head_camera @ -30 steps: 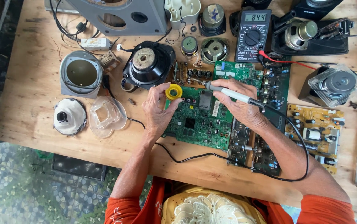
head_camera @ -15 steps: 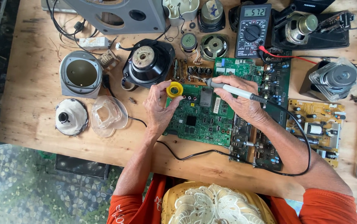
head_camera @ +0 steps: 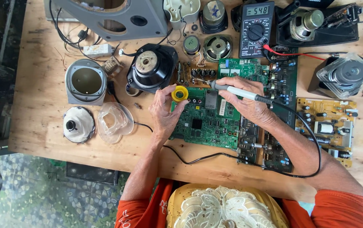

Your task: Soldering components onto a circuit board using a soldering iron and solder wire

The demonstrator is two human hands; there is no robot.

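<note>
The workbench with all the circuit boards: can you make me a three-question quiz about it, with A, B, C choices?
1. Where is the multimeter?
A. top of the table, above the boards
B. on the floor
C. in the left hand

2. What colour is the small spool in the left hand?
A. blue
B. yellow
C. pink

3. What is the right hand doing?
A. resting flat and empty
B. holding a cup
C. gripping a soldering iron

Answers: 1 A, it lies at the far edge past the green board. 2 B, the ring is bright yellow. 3 C, fingers wrap the corded tool's handle.
</note>
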